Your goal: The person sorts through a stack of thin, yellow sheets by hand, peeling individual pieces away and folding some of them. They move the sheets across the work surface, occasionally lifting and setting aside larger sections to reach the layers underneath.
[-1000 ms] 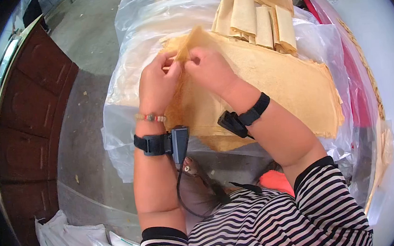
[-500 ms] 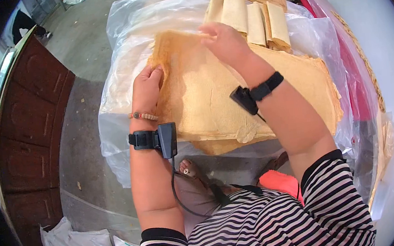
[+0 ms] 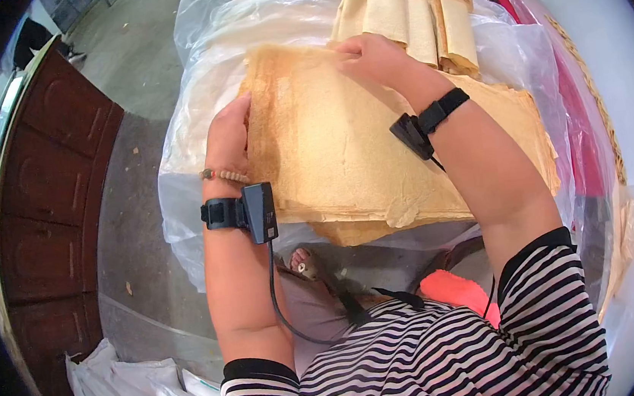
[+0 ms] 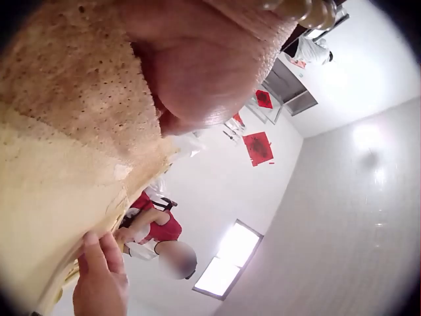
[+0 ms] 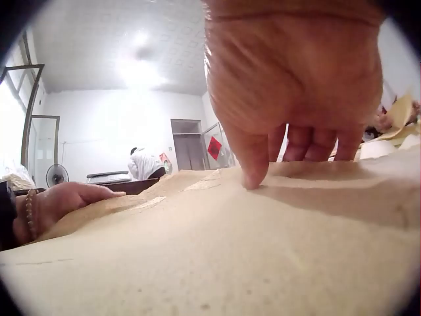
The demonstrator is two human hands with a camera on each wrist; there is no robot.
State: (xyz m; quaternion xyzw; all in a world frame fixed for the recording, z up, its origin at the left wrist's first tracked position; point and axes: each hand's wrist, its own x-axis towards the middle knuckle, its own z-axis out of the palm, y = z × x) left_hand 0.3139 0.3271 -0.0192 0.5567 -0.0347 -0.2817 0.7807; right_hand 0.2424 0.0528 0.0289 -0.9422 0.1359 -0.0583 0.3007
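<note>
Left hand [image 3: 227, 136]: grips left edge of the tan sheet [image 3: 311, 134], fingers partly hidden | Right hand [image 3: 378, 58]: pinches far edge | Sheet: atop the stack [image 3: 515, 118], before the person | Folded sheets [image 3: 387, 9]: just beyond right hand

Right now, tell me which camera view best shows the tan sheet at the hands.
The head view: from above, it shows most of the tan sheet. The left wrist view gives a pitted close-up cut off by the frame; the right wrist view, a low, slanting stretch.
</note>
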